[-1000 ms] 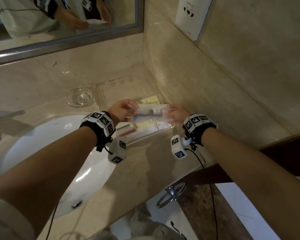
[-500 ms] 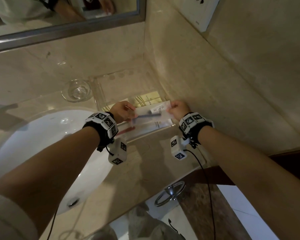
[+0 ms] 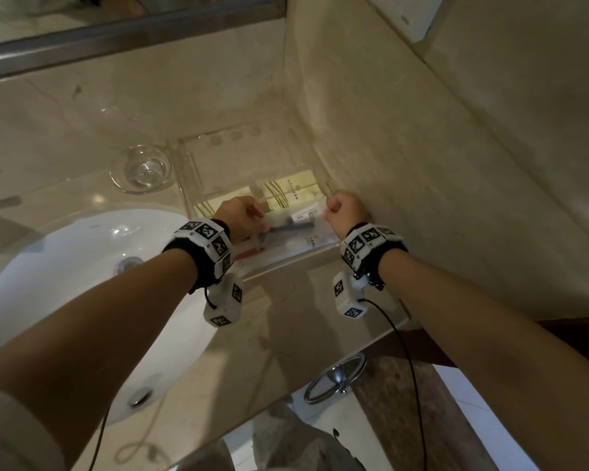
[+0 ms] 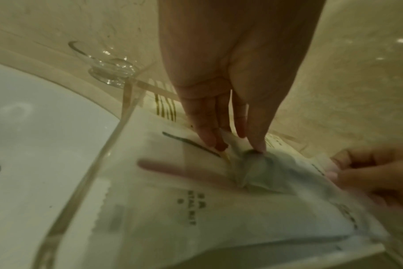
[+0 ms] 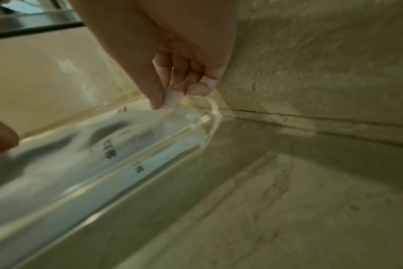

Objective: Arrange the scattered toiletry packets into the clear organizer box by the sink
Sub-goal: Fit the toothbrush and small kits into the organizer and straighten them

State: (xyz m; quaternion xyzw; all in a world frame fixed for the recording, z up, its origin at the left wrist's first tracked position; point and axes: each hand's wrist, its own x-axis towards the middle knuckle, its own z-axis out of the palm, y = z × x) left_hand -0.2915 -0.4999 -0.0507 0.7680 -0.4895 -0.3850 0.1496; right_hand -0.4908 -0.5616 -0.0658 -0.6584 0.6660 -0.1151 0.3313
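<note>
A translucent toiletry packet [image 3: 298,223] with a dark stick-shaped item inside hangs flat between my two hands, low in the front part of the clear organizer box [image 3: 198,185]. My left hand [image 3: 254,215] pinches its crumpled left end [image 4: 244,154] between thumb and fingertips. My right hand [image 3: 330,209] pinches the right corner [image 5: 173,106], close to the box's right rim [image 5: 211,116] and the wall. Under it lies a packet with a red item [image 3: 252,253]. Gold-striped packets [image 3: 293,190] lie farther back in the box.
The box stands in the counter's corner against the beige stone wall [image 3: 422,164]. A small glass dish [image 3: 142,169] sits left of it, and the white sink basin [image 3: 82,283] lies left of that. A mirror frame [image 3: 116,32] runs along the top.
Both hands have carried the packet down and away from me, from above the box to low inside its front part. The grip on both ends is the same.
</note>
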